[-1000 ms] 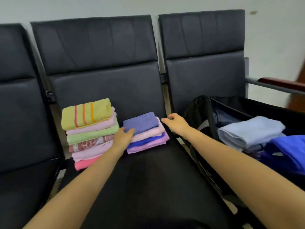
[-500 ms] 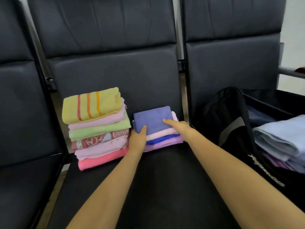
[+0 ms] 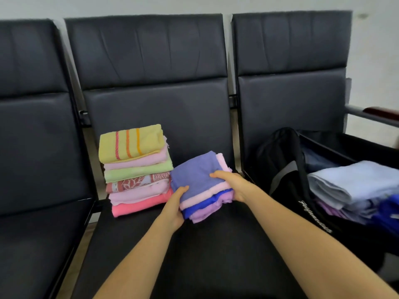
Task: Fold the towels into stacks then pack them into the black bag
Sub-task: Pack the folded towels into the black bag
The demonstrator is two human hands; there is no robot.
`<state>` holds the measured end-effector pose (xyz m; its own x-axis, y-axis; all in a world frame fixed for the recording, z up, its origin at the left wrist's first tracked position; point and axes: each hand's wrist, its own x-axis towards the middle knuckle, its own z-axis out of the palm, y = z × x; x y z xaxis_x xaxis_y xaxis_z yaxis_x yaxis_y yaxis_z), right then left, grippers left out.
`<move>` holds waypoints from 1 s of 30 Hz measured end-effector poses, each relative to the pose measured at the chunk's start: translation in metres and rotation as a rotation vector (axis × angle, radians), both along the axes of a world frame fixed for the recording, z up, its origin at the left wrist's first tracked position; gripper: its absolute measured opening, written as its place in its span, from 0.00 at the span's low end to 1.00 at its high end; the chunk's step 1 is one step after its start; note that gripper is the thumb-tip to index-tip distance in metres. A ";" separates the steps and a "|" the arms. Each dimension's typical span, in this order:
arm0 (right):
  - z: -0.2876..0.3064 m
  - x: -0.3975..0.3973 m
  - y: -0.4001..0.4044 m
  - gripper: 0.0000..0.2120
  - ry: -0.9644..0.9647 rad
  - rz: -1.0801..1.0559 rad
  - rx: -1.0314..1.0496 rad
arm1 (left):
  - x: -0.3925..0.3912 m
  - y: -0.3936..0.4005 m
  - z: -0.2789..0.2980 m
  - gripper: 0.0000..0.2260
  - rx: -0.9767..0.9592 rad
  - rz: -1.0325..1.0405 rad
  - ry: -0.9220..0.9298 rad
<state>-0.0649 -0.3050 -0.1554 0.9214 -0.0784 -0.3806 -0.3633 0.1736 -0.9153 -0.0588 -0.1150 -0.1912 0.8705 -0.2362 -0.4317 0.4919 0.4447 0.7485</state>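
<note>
Both hands, left (image 3: 174,207) and right (image 3: 232,185), have lifted the small stack (image 3: 200,186) off the seat (image 3: 216,251), clamping its 2 ends; soft, light towels may slide, so squeeze toward the bag (image 3: 287,169)

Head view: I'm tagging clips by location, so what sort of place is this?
Probably a waiting area or lobby: a row of joined black padded seats stands against a plain wall, with a metal armrest at the end.

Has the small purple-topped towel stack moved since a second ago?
Yes. The small stack, gripped by left hand and right hand, is tilted up and pulled forward, away from the tall stack.
</note>
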 end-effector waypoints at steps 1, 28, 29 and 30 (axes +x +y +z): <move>0.005 -0.007 0.003 0.25 -0.014 0.007 0.007 | -0.008 0.001 0.004 0.15 -0.047 -0.019 0.037; 0.140 -0.122 -0.194 0.14 -0.535 -0.501 0.231 | -0.063 -0.185 0.153 0.14 0.473 -0.190 -0.668; 0.140 -0.125 -0.205 0.12 -0.515 -0.545 0.239 | -0.062 -0.196 0.151 0.14 0.514 -0.181 -0.724; 0.140 -0.127 -0.216 0.10 -0.498 -0.568 0.242 | -0.063 -0.207 0.150 0.14 0.550 -0.183 -0.784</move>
<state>-0.1924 -0.5214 -0.0154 0.8316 -0.5553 -0.0003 0.2831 0.4245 -0.8600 -0.1216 -0.3217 -0.0412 0.9277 -0.3354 0.1638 -0.2076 -0.0990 0.9732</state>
